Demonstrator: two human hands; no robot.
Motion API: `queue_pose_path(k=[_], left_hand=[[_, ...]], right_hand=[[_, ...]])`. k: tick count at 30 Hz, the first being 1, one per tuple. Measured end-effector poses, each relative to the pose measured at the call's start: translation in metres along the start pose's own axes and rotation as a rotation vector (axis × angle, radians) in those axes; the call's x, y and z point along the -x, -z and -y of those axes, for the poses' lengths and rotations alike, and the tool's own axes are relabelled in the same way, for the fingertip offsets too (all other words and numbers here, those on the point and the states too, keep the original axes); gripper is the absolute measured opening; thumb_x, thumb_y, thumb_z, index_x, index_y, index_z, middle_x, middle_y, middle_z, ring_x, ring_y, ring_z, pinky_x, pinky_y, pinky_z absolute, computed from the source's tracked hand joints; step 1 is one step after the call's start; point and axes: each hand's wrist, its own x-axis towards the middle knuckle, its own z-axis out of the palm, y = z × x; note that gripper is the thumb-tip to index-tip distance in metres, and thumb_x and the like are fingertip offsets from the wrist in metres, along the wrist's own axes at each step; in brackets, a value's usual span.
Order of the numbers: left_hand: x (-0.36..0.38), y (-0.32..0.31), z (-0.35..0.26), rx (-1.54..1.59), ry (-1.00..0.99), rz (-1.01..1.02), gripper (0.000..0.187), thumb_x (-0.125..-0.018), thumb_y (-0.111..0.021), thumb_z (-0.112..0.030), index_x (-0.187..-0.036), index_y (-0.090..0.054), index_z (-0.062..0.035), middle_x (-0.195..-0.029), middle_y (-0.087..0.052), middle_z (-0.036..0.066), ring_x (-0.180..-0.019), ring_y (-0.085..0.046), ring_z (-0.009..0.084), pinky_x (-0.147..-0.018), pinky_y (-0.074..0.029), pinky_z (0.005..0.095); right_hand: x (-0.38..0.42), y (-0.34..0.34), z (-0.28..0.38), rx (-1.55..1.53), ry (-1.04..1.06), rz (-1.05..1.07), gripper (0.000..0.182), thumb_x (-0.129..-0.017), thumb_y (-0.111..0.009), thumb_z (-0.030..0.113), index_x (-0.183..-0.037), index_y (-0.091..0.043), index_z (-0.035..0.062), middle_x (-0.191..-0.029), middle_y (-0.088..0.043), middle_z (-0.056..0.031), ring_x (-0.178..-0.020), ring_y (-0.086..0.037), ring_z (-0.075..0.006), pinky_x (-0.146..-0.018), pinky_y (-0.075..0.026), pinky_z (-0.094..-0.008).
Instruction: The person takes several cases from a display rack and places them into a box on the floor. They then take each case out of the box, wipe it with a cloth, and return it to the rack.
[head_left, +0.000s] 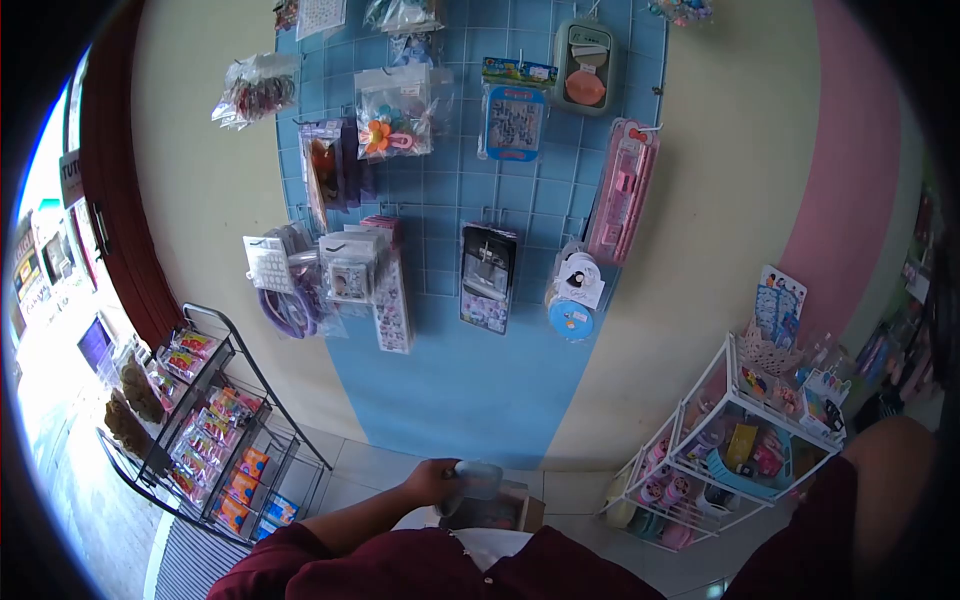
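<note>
My left hand (pixel 433 482) reaches in front of my body at the bottom middle, its fingers closed round a pale blue-grey, see-through plastic container (pixel 478 480). The container's exact kind is hard to make out. Just under it, an open cardboard box (pixel 533 513) stands on the floor with darker contents partly hidden. At the right edge my right arm (pixel 893 455) is bent and raised outward, and its hand lies outside the view.
Ahead, a blue wire grid (pixel 440 250) carries hanging packets, a pink stationery set (pixel 622 190) and a green case (pixel 587 66). A black wire rack (pixel 285 415) with snack packs stands left. On the right is a white shelf (pixel 690 440) with baskets and small goods.
</note>
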Motion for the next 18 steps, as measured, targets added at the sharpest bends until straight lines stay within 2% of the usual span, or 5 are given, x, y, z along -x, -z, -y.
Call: queue_pose_path(k=[6,8,11,15,18], left_hand=[[0.016,0.053,-0.116,0.584,-0.401,0.158,0.031,-0.086,-0.07,-0.019,-0.11,-0.064,-0.0011,-0.094,-0.068,0.006,-0.086,-0.06,0.0101,-0.079,-0.049,0.0273],[0.037,0.078,-0.16,0.585,-0.512,0.194,0.032,-0.087,-0.069,-0.02,-0.11,-0.064,0.0001,-0.095,-0.067,0.006,-0.084,-0.06,0.0106,-0.078,-0.048,0.0273],[0.056,0.097,-0.201,0.408,-0.452,0.198,0.035,-0.085,-0.071,-0.019,-0.112,-0.061,0.0017,-0.091,-0.067,0.007,-0.084,-0.061,0.0133,-0.079,-0.048,0.0284],[0.047,0.094,-0.213,0.054,-0.346,0.077,0.039,-0.084,-0.071,-0.022,-0.111,-0.058,0.0015,-0.09,-0.066,0.009,-0.081,-0.061,0.0131,-0.072,-0.049,0.0267],[0.037,0.103,-0.194,0.086,-0.358,0.084,0.041,-0.084,-0.069,-0.023,-0.112,-0.055,0.003,-0.085,-0.065,0.011,-0.073,-0.062,0.0146,-0.066,-0.05,0.0298]], right_hand=[[0.015,-0.01,0.006,-0.194,-0.177,-0.323,0.073,-0.077,-0.054,0.069,-0.124,-0.051,0.0134,-0.136,-0.038,-0.0194,-0.127,-0.034,-0.0321,-0.101,-0.032,-0.0491],[0.097,-0.052,0.031,-0.597,-0.798,-0.38,0.074,-0.077,-0.054,0.071,-0.125,-0.051,0.0143,-0.138,-0.037,-0.0195,-0.129,-0.032,-0.0322,-0.101,-0.031,-0.0497],[0.185,-0.123,0.082,-1.194,-1.45,0.12,0.101,-0.074,-0.056,0.075,-0.151,-0.012,0.026,-0.151,-0.022,-0.0176,-0.136,-0.027,-0.0339,-0.108,-0.027,-0.0495],[0.21,-0.168,0.128,-1.493,-1.762,-0.56,0.097,-0.081,-0.047,0.07,-0.149,0.008,0.0292,-0.147,-0.028,-0.0165,-0.132,-0.035,-0.0326,-0.104,-0.035,-0.0494],[0.216,-0.165,0.125,-1.663,-2.069,-0.728,0.086,-0.081,-0.03,0.076,-0.15,-0.007,0.0305,-0.144,-0.034,-0.0159,-0.127,-0.041,-0.0356,-0.1,-0.04,-0.0513]])
